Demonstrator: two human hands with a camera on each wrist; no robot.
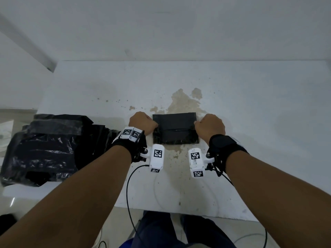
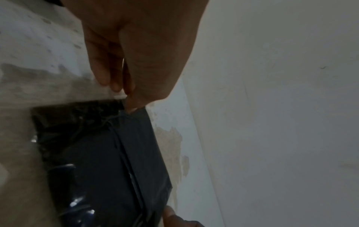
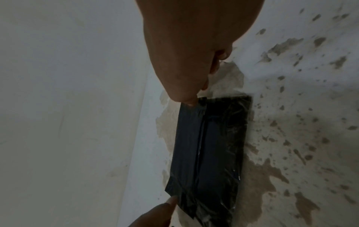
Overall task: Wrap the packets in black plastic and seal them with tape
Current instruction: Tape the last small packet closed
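both forearms reach forward from the bottom of the head view, each with a black wrist strap carrying a white camera block with square printed markers. dark trousers show below the near edge of the table (image 1: 250, 104), with thin cables hanging there.

on the white, stained table top lies 1 flat rectangular packet (image 1: 175, 128) wrapped in black plastic, set over a brownish stain (image 1: 184, 101). a seam runs along its middle from left to right, and glossy clear tape shows on the near half and at the ends.

the left hand (image 1: 142, 122) sits at the packet's left end, fingers curled under into a loose fist. in the left wrist view its fingertips (image 2: 130, 106) come together right at the packet's corner edge, touching the wrapping; whether they pinch a flap or only press on it cannot be told.

the right hand (image 1: 210, 126) mirrors it at the right end, knuckles up and fingers curled. from the right wrist view a fingertip (image 3: 189, 102) presses on the corner of the packet's end; a firm hold on anything cannot be made out.

left of the left arm, well apart from the packet, lies a crumpled heap of black plastic (image 1: 44, 149) with strips of tape across its top.
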